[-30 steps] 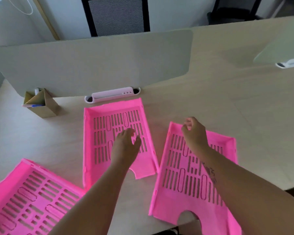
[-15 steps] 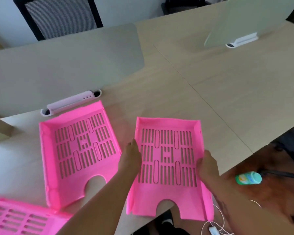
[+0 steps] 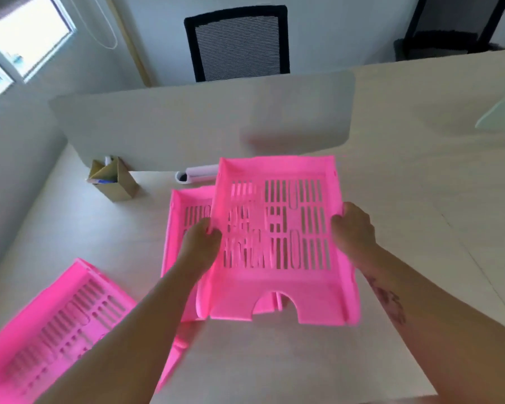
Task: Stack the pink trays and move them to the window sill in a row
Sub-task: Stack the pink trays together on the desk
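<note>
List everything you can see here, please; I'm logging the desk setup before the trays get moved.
pink trays: three; held tray lifted over the middle tray on the desk, third tray at near left.
desk: one, pale wood, under everything.
divider panel: one, grey, upright across the desk's far side.
cardboard holder: one, brown, in front of the panel at left, some items inside.
white clip base: one, at the panel's foot.
second panel: one, pale, far right edge.
chair: one, black mesh, behind the desk.
window: one, upper left.
left hand: gripping the held tray's left wall.
right hand: gripping its right wall.
</note>
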### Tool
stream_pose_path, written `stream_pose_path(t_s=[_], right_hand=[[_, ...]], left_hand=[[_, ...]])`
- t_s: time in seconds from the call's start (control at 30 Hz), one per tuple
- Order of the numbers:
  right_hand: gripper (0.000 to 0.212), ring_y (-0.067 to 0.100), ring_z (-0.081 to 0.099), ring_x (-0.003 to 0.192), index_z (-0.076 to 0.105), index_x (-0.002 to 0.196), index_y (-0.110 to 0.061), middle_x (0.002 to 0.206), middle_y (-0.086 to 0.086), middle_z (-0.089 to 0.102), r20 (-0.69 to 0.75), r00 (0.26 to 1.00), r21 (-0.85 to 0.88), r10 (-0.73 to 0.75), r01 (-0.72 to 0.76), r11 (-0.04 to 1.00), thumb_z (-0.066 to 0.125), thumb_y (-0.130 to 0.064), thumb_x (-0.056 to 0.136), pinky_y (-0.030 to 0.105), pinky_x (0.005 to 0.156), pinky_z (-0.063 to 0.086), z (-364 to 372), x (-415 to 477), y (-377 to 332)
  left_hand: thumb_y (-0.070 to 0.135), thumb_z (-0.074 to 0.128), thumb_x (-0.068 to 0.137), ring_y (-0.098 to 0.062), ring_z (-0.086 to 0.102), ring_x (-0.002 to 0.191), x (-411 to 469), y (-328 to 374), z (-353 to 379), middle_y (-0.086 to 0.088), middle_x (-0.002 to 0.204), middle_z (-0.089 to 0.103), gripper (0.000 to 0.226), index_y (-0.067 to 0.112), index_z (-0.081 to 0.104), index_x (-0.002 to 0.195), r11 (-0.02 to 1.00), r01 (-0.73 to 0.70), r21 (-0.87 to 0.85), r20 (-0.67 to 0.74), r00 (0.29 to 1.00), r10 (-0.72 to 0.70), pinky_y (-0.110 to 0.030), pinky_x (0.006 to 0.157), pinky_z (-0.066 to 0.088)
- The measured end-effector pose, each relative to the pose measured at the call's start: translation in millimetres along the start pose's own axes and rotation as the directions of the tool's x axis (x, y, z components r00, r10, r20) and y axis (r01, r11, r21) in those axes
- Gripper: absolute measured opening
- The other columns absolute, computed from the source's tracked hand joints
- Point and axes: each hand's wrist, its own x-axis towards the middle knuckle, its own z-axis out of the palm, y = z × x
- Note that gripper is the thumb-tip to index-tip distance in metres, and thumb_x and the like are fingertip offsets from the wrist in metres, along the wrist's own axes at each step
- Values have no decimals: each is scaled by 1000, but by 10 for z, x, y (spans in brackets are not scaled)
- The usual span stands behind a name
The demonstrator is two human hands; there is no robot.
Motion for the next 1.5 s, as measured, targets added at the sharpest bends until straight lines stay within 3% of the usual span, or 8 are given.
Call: stream_pose_path(t_s=[0.2, 0.4, 0.6, 0.8, 1.17, 1.3, 1.37, 1.5], right_hand=[[35, 9, 52, 58, 58, 120, -1, 90, 4, 59, 201, 974, 270, -102, 45, 962, 35, -2, 92, 16, 35, 38, 777, -110, -636], [43, 7, 54, 57, 42, 141, -5, 126, 14, 60, 245, 967, 203, -70, 19, 979, 32, -7, 99, 16, 39, 37, 1115, -158, -759], [45, 28, 64, 102, 31, 147, -3, 141, 19, 50, 206, 977, 93, -59, 41, 995, 31, -11, 103, 22, 60, 43, 1229, -68, -830], [43, 7, 49, 59, 31, 145, -1, 121, 20, 61, 178, 982, 27, -62, 58, 998, 31, -15, 104, 19, 45, 35, 1269, -53, -835], [46, 9, 45, 45, 27, 147, -2, 74, 2, 55, 160, 984, -4, -85, 87, 996, 32, -13, 103, 21, 37, 30, 1315, -84, -757], [50, 26, 64, 94, 33, 145, -5, 127, 16, 57, 105, 990, -58, -96, 102, 993, 43, -20, 98, 36, 70, 56, 1243, -124, -860], [50, 31, 55, 118, 41, 139, -3, 133, 17, 54, -13, 966, -157, -259, 254, 954, 50, -23, 94, 44, 96, 51, 1238, -171, -979], [44, 34, 51, 122, 54, 128, 5, 128, 20, 59, -42, 803, -177, -594, 579, 796, 58, -14, 88, 42, 110, 39, 1437, -476, -1498]], left_hand=[[10, 41, 93, -25, 51, 56, 224, -626, -568, -8, 63, 57, 25, 4, 59, 77, 989, 140, 49, -137, 982, -132, -26, 47, 31], [10, 40, 93, -26, 52, 65, 385, -909, -592, -8, 67, 56, 24, 3, 58, 79, 978, 205, 24, -96, 975, -202, -30, 51, 32], [7, 38, 94, -17, 47, 55, 627, -948, -554, -3, 63, 52, 23, 6, 54, 77, 977, 212, -20, -58, 975, -213, -26, 46, 28], [12, 38, 97, -19, 48, 55, 678, -999, -477, -6, 65, 54, 26, 5, 55, 78, 974, 211, -79, -61, 975, -216, -26, 46, 31], [15, 41, 96, -19, 50, 52, 649, -1066, -483, -1, 60, 52, 29, 16, 49, 68, 981, 182, -70, -74, 980, -187, -25, 44, 30], [31, 51, 94, -32, 64, 89, 617, -1071, -672, -11, 93, 69, 26, 9, 64, 100, 987, 132, -87, -73, 988, -138, -32, 65, 48], [39, 55, 92, -29, 61, 111, 541, -1127, -804, -15, 120, 66, 45, 5, 59, 122, 980, 145, -137, -118, 980, -161, -37, 89, 48], [35, 60, 91, -24, 63, 107, 230, -1403, -1100, -15, 116, 68, 41, 5, 62, 119, 975, 160, -152, -289, 936, -199, -27, 85, 44]])
